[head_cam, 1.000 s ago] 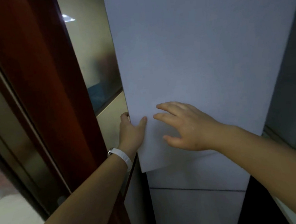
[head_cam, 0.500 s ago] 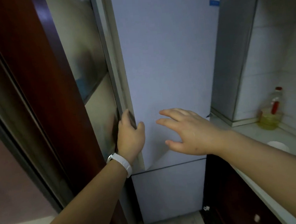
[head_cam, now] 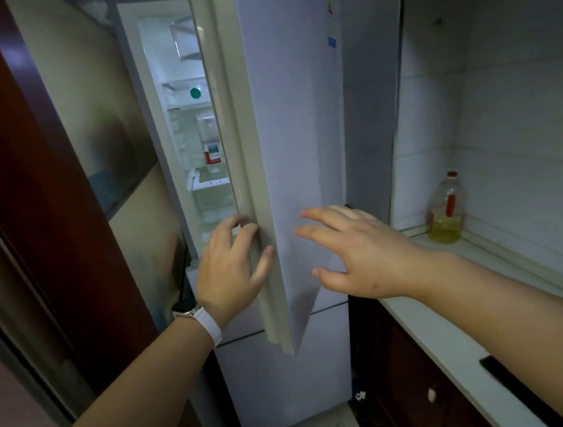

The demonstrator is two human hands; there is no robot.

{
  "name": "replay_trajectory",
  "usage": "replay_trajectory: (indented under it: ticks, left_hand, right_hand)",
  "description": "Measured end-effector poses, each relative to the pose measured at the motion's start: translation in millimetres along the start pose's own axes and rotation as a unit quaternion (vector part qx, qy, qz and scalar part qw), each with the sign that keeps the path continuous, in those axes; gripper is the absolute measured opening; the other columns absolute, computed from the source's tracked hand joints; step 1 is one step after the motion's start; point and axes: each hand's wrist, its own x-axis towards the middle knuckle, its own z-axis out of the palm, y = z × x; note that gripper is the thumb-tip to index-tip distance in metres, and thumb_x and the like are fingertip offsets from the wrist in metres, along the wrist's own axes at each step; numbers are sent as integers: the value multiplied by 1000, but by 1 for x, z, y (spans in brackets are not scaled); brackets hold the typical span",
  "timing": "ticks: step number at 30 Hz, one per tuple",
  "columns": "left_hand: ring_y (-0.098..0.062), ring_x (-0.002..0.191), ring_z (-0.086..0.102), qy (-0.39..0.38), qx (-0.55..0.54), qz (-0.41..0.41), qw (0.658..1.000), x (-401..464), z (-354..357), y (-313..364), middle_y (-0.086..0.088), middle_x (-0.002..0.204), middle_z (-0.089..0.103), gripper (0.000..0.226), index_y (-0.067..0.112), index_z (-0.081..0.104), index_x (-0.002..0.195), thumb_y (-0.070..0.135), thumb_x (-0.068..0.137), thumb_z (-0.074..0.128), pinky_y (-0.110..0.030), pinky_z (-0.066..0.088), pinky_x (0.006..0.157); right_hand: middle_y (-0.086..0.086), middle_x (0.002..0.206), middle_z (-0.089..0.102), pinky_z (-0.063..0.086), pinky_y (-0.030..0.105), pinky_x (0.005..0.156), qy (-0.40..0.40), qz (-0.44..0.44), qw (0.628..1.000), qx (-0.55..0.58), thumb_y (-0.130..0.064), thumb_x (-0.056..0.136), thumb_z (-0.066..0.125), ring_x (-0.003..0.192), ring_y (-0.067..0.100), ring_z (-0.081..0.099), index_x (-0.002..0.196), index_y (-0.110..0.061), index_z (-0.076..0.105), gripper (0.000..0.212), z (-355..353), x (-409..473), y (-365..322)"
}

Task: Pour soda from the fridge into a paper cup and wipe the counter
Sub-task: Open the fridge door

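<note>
The fridge door (head_cam: 297,163) hides most of the lit interior; a red-labelled bottle (head_cam: 211,144) shows only partly (contents unreadable). The door's top is cut off. Left hand (head_cam: 229,270) fingertips vanish behind its edge.

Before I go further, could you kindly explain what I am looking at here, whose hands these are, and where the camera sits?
There is no machine here: a person wears one wide-angle camera on the head, looking forward and down at their own bare hands. The left hand, with a white watch band on its wrist, grips the edge of the fridge door, which stands partly open. Through the gap you see lit shelves and a bottle with a red label. The right hand is spread open in front of the door and holds nothing. To the right runs a pale counter; a bottle of yellow oil stands at its far end.
</note>
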Motion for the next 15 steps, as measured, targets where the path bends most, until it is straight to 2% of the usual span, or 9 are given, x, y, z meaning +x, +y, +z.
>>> replay_trajectory:
  ticks: [3, 8, 12, 15]
  left_hand:
    - [-37, 114, 55, 3, -1, 59, 998, 6, 10, 16, -18, 136, 46, 45, 6, 58, 114, 40, 86, 65, -43, 48, 91]
    - [-37, 122, 49, 24, -12, 113, 993, 10, 31, 56, -18, 141, 39, 64, 5, 47, 130, 45, 84, 69, -42, 40, 103]
    - [-40, 136, 39, 19, -4, 150, 988, 11, 53, 92, -17, 150, 32, 72, 8, 41, 139, 46, 85, 69, -52, 39, 106]
    - [-39, 139, 35, 18, 4, 170, 985, 16, 67, 121, -19, 152, 33, 71, 9, 42, 141, 47, 86, 67, -54, 37, 107]
  right_hand:
    - [-4, 157, 24, 20, 34, 114, -9, 13, 1000, 2, -51, 89, 52, 142, 18, 22, 146, -30, 35, 63, -12, -21, 17]
    - [-4, 157, 25, 22, 38, 115, -3, 32, 999, 5, -51, 89, 52, 143, 18, 22, 147, -30, 34, 64, -28, -59, 47]
    - [-7, 158, 21, 22, 39, 117, -19, 44, 999, 5, -52, 89, 49, 144, 15, 19, 149, -33, 30, 65, -39, -89, 69]
    - [-5, 156, 25, 25, 40, 116, -12, 51, 999, 1, -51, 89, 50, 142, 16, 22, 148, -32, 32, 65, -51, -111, 83]
